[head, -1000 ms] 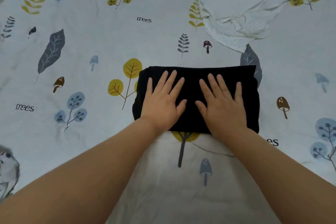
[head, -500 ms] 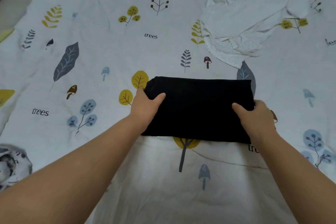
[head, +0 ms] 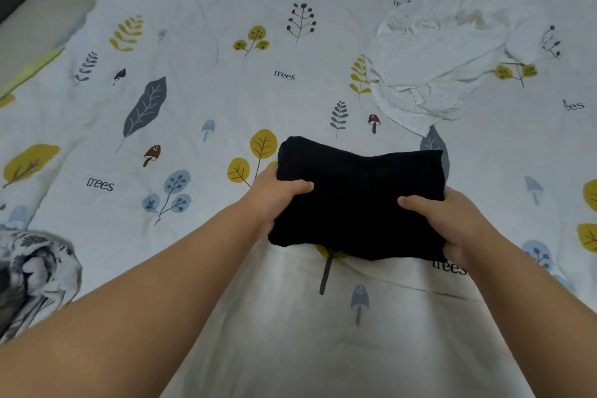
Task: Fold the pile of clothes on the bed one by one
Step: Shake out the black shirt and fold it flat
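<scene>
On a bed spread with a leaf-and-mushroom print sheet (head: 200,81), a person lifts a folded black garment (head: 358,197) by its two short ends. The left hand (head: 274,200) grips the left end, thumb curled over the top and fingers tucked out of sight beneath; the right hand (head: 452,220) holds the right end the same way, thumb on top, fingers hidden under the cloth. A second ago both palms lay flat on this same bundle, pressing it smooth against the sheet; half a second ago they had slid out to its edges. Now the middle of the bundle sags slightly between the two grips and its near edge appears clear of the sheet, suggesting the fold on this piece is finished and it is being carried off to be set aside. Well beyond it, toward the upper right, a white garment (head: 445,55) lies crumpled and unfolded on the sheet, apart from the black one. A patterned grey cloth (head: 32,268) shows at the left edge; whether it belongs to the pile cannot be told. By this reading, at least the white piece remains to be folded.
</scene>
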### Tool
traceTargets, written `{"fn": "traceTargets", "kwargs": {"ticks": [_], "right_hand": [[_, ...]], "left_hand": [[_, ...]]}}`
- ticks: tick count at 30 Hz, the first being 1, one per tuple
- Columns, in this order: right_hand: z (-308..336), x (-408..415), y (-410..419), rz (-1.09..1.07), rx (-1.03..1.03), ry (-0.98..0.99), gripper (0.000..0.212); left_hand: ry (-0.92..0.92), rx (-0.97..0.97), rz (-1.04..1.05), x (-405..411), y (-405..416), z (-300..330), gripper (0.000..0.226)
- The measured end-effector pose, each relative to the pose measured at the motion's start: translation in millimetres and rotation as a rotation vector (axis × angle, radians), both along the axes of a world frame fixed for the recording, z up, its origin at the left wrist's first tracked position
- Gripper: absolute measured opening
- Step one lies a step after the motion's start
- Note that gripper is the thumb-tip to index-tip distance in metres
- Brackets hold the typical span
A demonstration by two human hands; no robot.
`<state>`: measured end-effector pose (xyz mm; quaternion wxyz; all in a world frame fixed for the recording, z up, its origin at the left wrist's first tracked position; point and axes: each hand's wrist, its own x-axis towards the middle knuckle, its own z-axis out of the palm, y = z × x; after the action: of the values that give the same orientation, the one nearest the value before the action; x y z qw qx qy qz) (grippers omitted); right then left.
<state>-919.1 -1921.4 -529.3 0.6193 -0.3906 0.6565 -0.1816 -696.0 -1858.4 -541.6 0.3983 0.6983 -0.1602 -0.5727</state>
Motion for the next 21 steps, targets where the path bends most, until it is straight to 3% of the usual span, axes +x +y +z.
{"fn": "traceTargets", "kwargs": {"ticks": [7, 21], "right_hand": [[70.8, 9.9, 27.9, 0.1, -0.116, -0.061, 0.027], [223.8, 92.4, 108.1, 0.502, -0.214, -0.244, 0.021]], "left_hand": [[0.06, -0.108, 0.117, 16.2, 58.7, 68.5, 0.038], [-0.067, -0.305, 0.447, 65.3, 232.4, 234.6, 0.033]]}}
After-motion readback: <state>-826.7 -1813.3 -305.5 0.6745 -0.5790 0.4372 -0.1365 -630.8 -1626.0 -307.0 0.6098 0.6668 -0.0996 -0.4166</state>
